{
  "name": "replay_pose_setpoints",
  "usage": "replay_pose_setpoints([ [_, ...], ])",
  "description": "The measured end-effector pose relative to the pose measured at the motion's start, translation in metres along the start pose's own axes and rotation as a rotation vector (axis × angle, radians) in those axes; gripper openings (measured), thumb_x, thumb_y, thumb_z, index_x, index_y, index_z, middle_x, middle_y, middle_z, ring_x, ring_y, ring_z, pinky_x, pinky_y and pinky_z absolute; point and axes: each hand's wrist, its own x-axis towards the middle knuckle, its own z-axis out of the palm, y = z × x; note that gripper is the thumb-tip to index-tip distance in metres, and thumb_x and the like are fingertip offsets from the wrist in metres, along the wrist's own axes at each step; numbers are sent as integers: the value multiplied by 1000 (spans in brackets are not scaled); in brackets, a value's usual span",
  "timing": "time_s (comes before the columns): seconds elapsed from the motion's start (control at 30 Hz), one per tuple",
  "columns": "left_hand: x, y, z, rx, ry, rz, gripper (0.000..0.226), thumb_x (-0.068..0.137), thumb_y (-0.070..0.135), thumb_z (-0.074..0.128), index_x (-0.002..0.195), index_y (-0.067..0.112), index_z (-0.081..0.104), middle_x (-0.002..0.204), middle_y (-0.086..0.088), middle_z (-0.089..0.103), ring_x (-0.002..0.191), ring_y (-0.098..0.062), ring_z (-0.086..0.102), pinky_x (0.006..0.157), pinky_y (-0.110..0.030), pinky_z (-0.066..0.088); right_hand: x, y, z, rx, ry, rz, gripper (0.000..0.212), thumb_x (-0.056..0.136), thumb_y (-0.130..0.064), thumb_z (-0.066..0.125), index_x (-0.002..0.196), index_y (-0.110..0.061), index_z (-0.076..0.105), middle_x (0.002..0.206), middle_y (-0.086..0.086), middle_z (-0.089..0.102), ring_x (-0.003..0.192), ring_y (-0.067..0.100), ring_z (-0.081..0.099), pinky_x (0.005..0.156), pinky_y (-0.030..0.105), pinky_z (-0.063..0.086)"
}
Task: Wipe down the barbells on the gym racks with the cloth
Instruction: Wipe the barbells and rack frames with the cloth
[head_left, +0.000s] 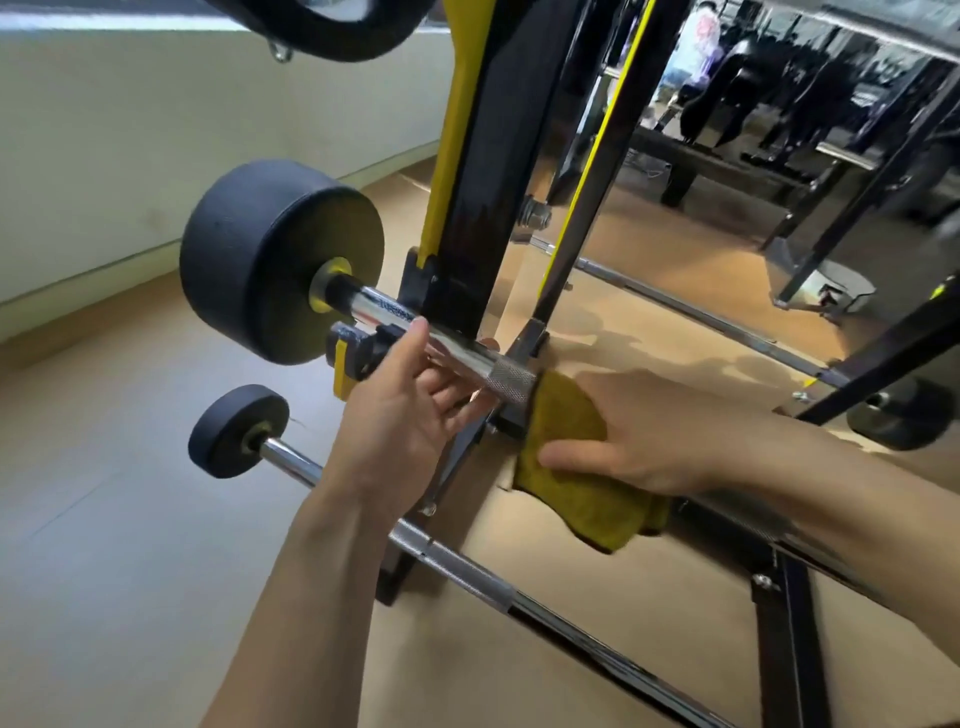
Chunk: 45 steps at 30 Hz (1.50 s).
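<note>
Fingers (566, 457) gripping cloth (566, 415), wrapped round barbell (467, 358)

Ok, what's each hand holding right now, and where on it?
The left hand grips the upper barbell on its smooth shaft beside the knurling. The right hand wraps the yellow cloth round the same bar.
</note>
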Motion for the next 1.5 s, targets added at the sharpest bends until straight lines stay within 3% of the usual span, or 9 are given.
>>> replay_pose_setpoints([
  [0.17, 9, -11, 4, 99, 137, 61, 49, 100, 37, 43, 123, -4, 58, 113, -16, 72, 105, -27, 70, 100, -45, 52, -39, 19, 0, 19, -60, 100, 71, 65, -85, 42, 114, -33, 50, 107, -8, 62, 92, 12, 60, 85, 32, 53],
  [0.3, 9, -18, 3, 127, 169, 101, 43, 100, 41, 44, 110, 5, 65, 110, -8, 75, 107, -23, 69, 101, -44, 48, -9, -4, -6, -70, -38, 28, 56, 81, -72, 50, 115, -27, 49, 105, -6, 61, 88, 10, 57, 83, 28, 50],
  [0.6, 14, -18, 8, -75, 248, 83, 55, 94, 39, 55, 132, -1, 54, 120, -17, 69, 106, -26, 70, 83, -35, 60, 28, -28, 6, -67, 198, -69, 63, 89, -64, 53, 127, -14, 48, 112, 5, 61, 94, 21, 58, 84, 37, 51],
  [0.9, 19, -19, 5, 51, 268, 94, 48, 98, 39, 49, 128, 3, 59, 115, -7, 73, 100, -14, 72, 80, -27, 49, -71, 44, 4, 67, -119, 151, 66, 63, -81, 47, 108, -34, 50, 98, -7, 64, 86, 11, 62, 78, 31, 56],
  [1.0, 16, -20, 4, 57, 225, 98, 58, 90, 43, 53, 131, 2, 57, 119, -9, 71, 103, -15, 71, 84, -29, 48, -57, 31, -3, -72, -162, 119, 64, 75, -73, 50, 117, -23, 51, 107, -6, 62, 89, 9, 58, 77, 24, 50],
  [1.1, 16, -20, 3, 44, 183, 125, 60, 80, 47, 57, 124, 5, 59, 107, -4, 75, 96, -12, 72, 84, -29, 48, -15, 3, -4, -152, -37, 29, 57, 85, -68, 52, 113, -17, 49, 101, -2, 58, 80, 9, 53, 65, 20, 43],
  [1.27, 17, -18, 6, -4, 161, 112, 60, 97, 41, 49, 138, -4, 49, 130, -20, 63, 114, -27, 66, 92, -40, 56, 37, -38, 2, -96, 217, -108, 58, 89, -59, 58, 115, -8, 56, 100, 5, 58, 89, 20, 55, 73, 31, 44],
  [1.37, 17, -18, 9, -2, 202, 151, 44, 102, 34, 45, 126, -1, 57, 118, -16, 69, 106, -25, 70, 84, -37, 58, 18, -22, 12, -97, 270, -51, 57, 90, -59, 56, 120, -10, 51, 99, 4, 56, 88, 23, 55, 73, 35, 46],
  [1.5, 15, -22, 9, 62, 171, 189, 32, 103, 36, 41, 108, 12, 62, 109, -4, 74, 105, -16, 70, 88, -31, 49, -49, 32, 14, -12, 28, 56, 49, 91, -59, 53, 117, -18, 55, 105, 2, 63, 88, 17, 59, 80, 32, 50],
])
